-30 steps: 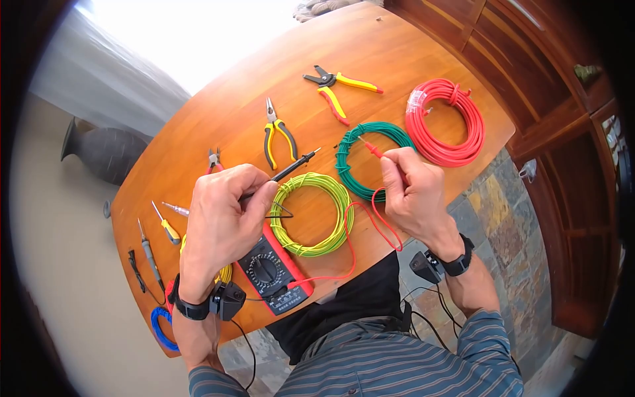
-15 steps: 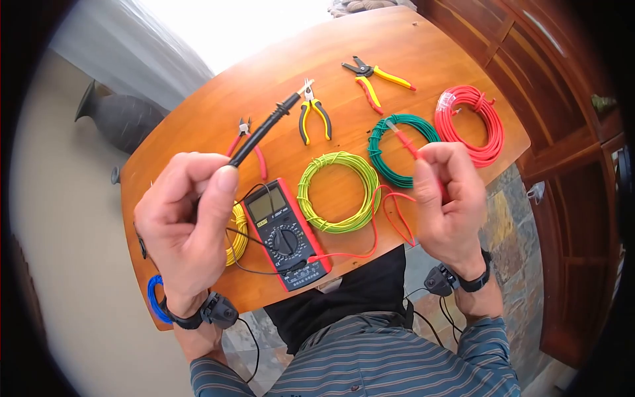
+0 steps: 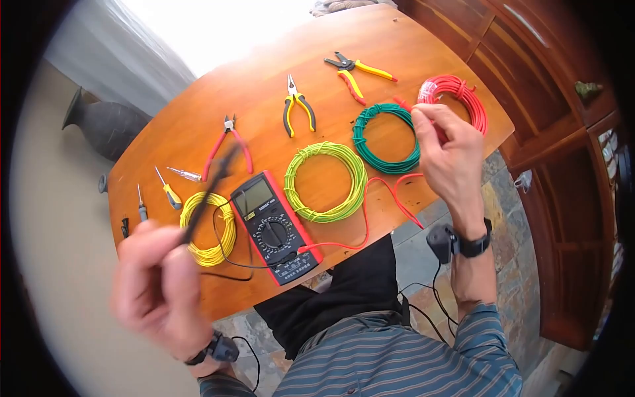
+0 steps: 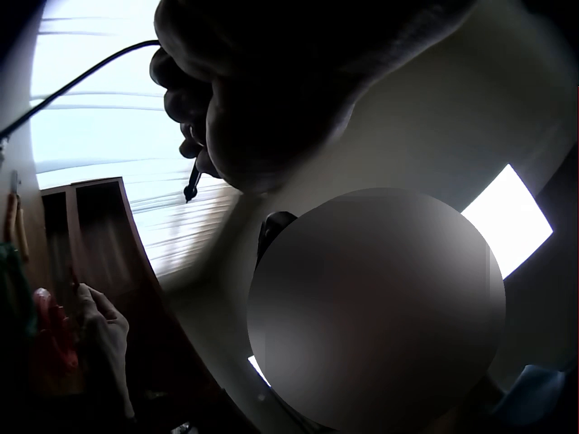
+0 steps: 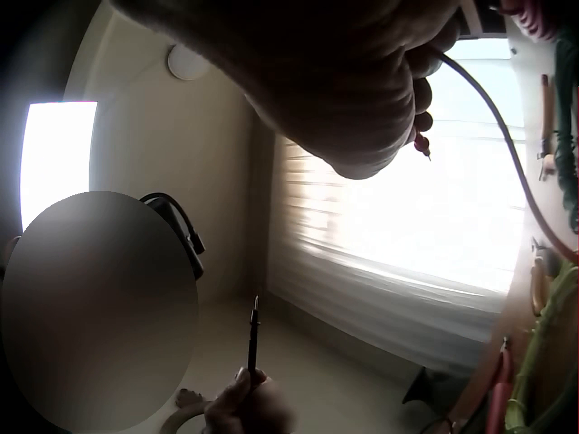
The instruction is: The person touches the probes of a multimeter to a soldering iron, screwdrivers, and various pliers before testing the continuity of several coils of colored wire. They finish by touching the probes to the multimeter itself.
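My left hand [image 3: 162,291] pinches a black multimeter probe [image 3: 213,188], held up over the table's left front and blurred. The probe's tip points up and away from me; it also shows in the right wrist view as a black probe [image 5: 252,348]. My right hand [image 3: 453,155] grips a red probe [image 3: 402,103] above the green and red coils, its tip visible past the fingers. Both leads run to the red-and-black multimeter [image 3: 272,231], which lies face up at the table's near edge. The red lead [image 3: 368,218] loops past the yellow-green wire coil [image 3: 291,188].
On the wooden table [image 3: 258,99] lie a yellow coil [image 3: 228,228], a green coil [image 3: 360,142], a red coil [image 3: 479,109], diagonal cutters [image 3: 246,155], long-nose pliers [image 3: 290,106], wire strippers [image 3: 350,83], a screwdriver [image 3: 172,197] and a clear-handled tester [image 3: 188,175]. A dark vase [image 3: 109,126] stands beyond the left edge.
The hands have drawn apart: the left moves left and toward me with the black probe, the right moves right and away from me with the red probe. The multimeter's display is uncovered.
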`<move>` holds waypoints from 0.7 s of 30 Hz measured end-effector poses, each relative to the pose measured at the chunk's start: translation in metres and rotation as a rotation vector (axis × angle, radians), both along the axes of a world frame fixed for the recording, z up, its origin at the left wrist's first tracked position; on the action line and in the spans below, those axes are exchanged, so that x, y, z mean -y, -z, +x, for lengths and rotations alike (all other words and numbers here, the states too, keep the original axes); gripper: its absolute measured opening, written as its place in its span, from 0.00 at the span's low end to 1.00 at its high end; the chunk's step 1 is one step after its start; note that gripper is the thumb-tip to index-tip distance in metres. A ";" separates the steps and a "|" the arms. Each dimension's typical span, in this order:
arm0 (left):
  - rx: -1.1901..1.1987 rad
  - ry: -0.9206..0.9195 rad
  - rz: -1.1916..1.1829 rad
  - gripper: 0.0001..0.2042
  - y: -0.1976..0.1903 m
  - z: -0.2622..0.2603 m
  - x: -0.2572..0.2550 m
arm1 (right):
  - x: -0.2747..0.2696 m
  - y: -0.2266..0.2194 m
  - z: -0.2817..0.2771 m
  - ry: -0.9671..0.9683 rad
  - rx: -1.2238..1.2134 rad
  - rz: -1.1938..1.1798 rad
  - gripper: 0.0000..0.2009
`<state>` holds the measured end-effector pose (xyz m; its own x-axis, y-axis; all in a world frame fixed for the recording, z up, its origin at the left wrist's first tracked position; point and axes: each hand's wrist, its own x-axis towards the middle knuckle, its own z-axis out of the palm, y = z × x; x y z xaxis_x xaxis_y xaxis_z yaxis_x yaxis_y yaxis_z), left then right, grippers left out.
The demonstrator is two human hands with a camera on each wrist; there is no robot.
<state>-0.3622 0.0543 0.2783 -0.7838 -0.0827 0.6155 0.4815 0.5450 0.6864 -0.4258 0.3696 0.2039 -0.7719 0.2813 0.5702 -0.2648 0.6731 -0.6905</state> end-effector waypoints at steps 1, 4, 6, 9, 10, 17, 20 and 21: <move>0.098 0.035 -0.046 0.03 0.001 -0.006 -0.008 | -0.007 0.012 -0.004 0.015 0.093 0.015 0.06; 0.032 0.231 -0.228 0.03 0.025 -0.036 -0.019 | -0.015 0.033 -0.003 0.025 0.215 0.037 0.07; 0.055 0.220 -0.170 0.03 0.026 -0.042 -0.023 | -0.014 0.036 0.005 0.021 0.273 0.019 0.07; 0.057 0.181 -0.116 0.02 0.023 -0.043 -0.020 | -0.014 0.033 0.009 -0.044 0.256 -0.012 0.06; 0.007 0.123 -0.092 0.02 0.021 -0.042 -0.017 | -0.012 0.031 0.010 -0.052 0.254 -0.018 0.06; -0.150 -0.195 -0.009 0.04 0.013 -0.019 0.001 | 0.022 0.023 0.007 -0.253 0.296 -0.048 0.05; -0.073 -0.143 -0.074 0.03 0.015 -0.015 0.001 | 0.042 0.031 -0.003 -0.379 0.164 0.044 0.04; -0.037 -0.102 -0.106 0.02 0.019 -0.019 0.002 | 0.047 0.034 -0.007 -0.383 0.165 0.046 0.04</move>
